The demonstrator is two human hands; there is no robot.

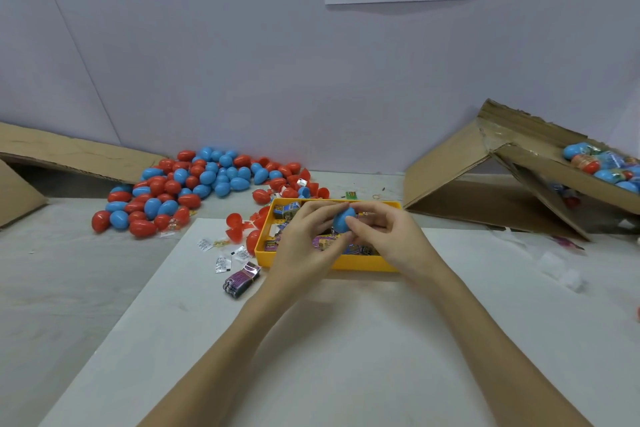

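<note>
Blue egg (pixel 344 219) above yellow tray (pixel 360 263), egg pile (pixel 194 184) left

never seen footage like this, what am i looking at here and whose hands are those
There is no machine here: one camera worn on a person's head looks forward and down at their own bare hands. The left hand and the right hand together hold a blue plastic egg between their fingertips, above a yellow tray of small printed packets. On the table to the left lies a pile of red and blue eggs, some red ones open in halves. A few small sachets lie on the white sheet. At right a tipped cardboard box holds wrapped eggs.
</note>
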